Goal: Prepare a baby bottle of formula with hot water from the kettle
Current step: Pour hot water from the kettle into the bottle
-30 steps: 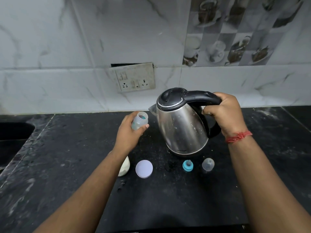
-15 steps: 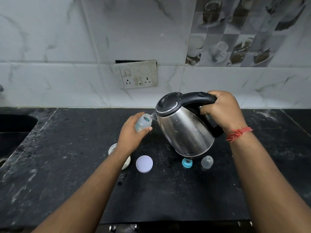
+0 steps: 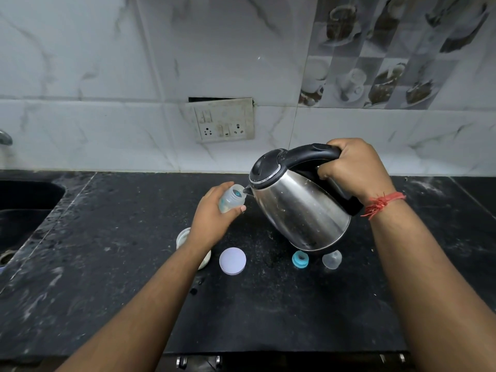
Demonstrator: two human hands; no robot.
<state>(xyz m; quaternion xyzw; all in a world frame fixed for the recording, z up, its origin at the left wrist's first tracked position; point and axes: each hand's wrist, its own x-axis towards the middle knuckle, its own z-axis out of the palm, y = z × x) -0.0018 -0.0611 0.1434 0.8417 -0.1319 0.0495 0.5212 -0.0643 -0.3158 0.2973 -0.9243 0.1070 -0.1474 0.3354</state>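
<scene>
My right hand (image 3: pixel 354 170) grips the black handle of the steel kettle (image 3: pixel 300 210), which is lifted and tilted left. Its spout sits at the mouth of the clear baby bottle (image 3: pixel 231 197). My left hand (image 3: pixel 212 216) holds that bottle above the black counter (image 3: pixel 107 251), leaning it toward the spout. On the counter below lie a teal bottle ring (image 3: pixel 300 259), a clear bottle cap (image 3: pixel 332 259) and a white round lid (image 3: pixel 232 261). An open white container (image 3: pixel 183 236) stands partly hidden under my left wrist.
A dark sink (image 3: pixel 24 200) is set into the counter at the far left, with a tap tip (image 3: pixel 5 136) above it. A switch and socket plate (image 3: pixel 224 120) is on the tiled wall behind. The counter's front edge runs along the bottom.
The kettle rose off the counter and tipped further left. Its spout has reached the bottle mouth, and my left hand shifted the bottle slightly toward it.
</scene>
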